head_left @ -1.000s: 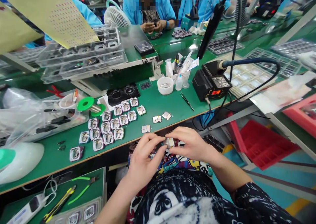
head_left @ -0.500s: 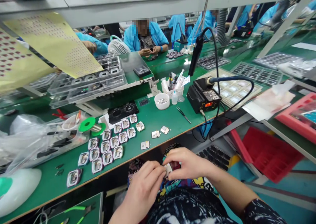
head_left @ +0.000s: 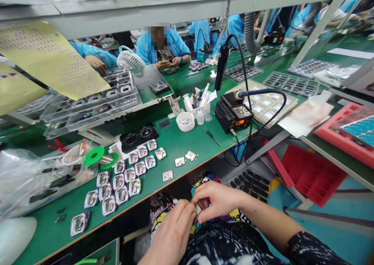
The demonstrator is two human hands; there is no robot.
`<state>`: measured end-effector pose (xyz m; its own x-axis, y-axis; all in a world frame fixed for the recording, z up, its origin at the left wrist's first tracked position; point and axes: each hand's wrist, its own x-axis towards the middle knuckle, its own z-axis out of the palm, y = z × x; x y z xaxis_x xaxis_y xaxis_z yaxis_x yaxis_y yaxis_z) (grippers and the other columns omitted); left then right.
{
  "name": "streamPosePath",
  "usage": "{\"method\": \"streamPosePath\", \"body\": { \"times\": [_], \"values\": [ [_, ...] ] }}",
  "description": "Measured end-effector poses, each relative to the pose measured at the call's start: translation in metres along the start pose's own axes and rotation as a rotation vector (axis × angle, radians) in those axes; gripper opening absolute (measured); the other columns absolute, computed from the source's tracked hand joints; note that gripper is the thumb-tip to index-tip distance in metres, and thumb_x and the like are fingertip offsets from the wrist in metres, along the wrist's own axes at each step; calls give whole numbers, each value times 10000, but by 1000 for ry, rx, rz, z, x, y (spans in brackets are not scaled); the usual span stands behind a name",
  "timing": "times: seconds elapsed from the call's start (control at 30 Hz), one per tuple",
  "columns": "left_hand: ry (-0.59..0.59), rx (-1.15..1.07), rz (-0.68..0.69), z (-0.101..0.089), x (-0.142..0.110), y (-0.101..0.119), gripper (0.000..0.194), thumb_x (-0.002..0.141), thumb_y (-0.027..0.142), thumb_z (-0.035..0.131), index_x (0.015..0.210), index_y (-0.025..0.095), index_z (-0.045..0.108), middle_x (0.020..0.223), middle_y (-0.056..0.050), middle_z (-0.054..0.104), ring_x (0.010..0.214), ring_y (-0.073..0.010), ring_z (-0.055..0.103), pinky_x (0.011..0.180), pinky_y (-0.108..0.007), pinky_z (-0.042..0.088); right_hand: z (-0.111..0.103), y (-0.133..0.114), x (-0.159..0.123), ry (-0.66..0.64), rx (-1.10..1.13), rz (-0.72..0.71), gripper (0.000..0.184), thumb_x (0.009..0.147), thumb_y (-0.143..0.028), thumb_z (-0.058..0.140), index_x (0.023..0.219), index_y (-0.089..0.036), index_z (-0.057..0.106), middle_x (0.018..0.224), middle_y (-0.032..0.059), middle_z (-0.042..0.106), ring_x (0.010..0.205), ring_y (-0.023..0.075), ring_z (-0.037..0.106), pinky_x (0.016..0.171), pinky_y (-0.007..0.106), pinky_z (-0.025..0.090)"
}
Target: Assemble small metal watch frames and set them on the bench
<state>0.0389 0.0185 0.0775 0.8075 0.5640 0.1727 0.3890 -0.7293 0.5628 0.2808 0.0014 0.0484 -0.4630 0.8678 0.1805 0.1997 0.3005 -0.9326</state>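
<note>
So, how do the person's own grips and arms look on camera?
The left grip and right grip are human hands, without gloves. I see no watch or bracelet on the right wrist. The right forearm is uncovered up to a black sleeve with white markings, which ends near the elbow. The left sleeve is out of frame.

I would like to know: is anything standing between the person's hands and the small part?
Nothing visible does. The left hand and the right hand hold the small part directly, though they cover most of it, so its hidden side cannot be checked.
</note>
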Motion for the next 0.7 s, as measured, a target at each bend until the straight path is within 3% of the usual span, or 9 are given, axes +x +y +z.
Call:
{"method": "streamPosePath", "body": {
  "times": [0.27, 0.43, 0.6, 0.7],
  "values": [
    [282, -88, -206, 32, -13, 7, 181, 1134, 231, 441, 1198, 250, 609, 1121, -75, 626, 1008, -222, 682, 881, -324, 550, 9, 5, 3, 35, 65, 13, 395, 812, -510, 896, 1025, -186, 817, 770, -37, 617, 650, 97, 594, 622, 209, 466],
    [348, -112, -279, 36, -13, 10, 171, 1135, 262, 454, 1121, 238, 623, 1066, -77, 630, 978, -230, 669, 873, -335, 536, 13, 6, 4, 76, 87, 42, 427, 794, -526, 905, 1034, -182, 824, 756, -35, 612, 642, 99, 592, 610, 207, 468],
    [320, -76, -227, 40, -18, -1, 167, 1129, 260, 473, 1122, 234, 638, 1054, -88, 652, 973, -240, 684, 857, -338, 556, 17, 12, 3, 70, 106, 70, 476, 777, -568, 908, 1036, -179, 820, 764, -30, 634, 655, 102, 605, 633, 210, 484],
    [453, 104, -129, 54, -18, -16, 191, 1114, 218, 491, 1081, 242, 678, 1014, -81, 707, 927, -245, 717, 830, -338, 575, 27, 24, 2, 23, 86, 83, 543, 741, -618, 920, 1040, -177, 815, 759, -33, 645, 652, 98, 604, 625, 201, 475]
  ]
}}
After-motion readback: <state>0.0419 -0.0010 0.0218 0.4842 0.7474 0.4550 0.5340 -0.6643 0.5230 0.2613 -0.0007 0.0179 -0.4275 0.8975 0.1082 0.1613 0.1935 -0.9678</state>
